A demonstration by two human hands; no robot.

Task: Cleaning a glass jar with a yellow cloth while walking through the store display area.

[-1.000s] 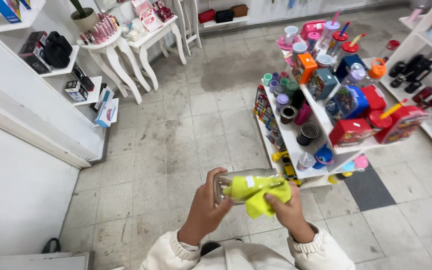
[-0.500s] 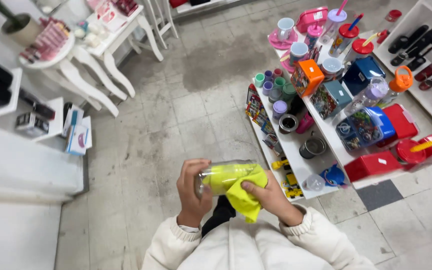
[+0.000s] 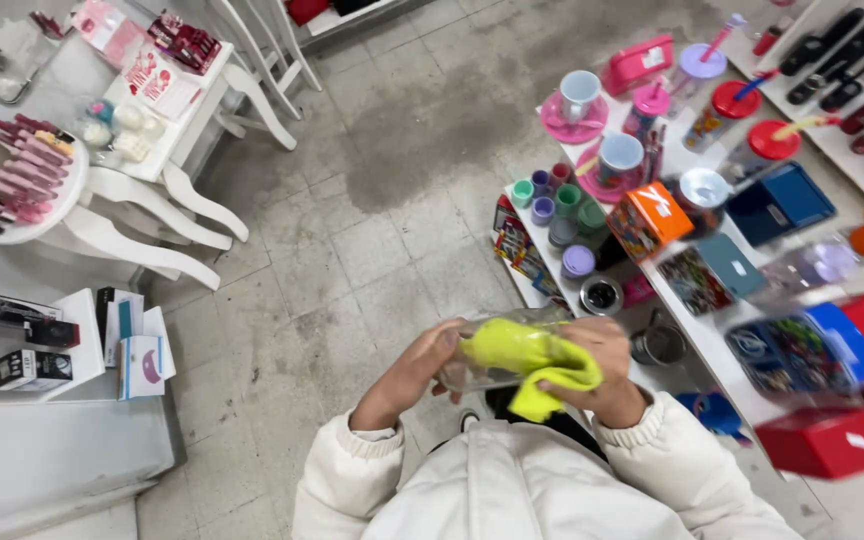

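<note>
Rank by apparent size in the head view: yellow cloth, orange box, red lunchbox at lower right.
1. red lunchbox, though it is partly cut off.
2. yellow cloth, nearer the camera, so unsure.
3. orange box.

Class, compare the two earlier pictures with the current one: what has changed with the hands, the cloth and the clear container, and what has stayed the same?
The yellow-green cloth has slid along the clear container, now draped over its right part under the right hand. The view swung, so the display shelf sits further right. Unchanged: the left hand still grips the container's other end; nothing was let go.
</note>
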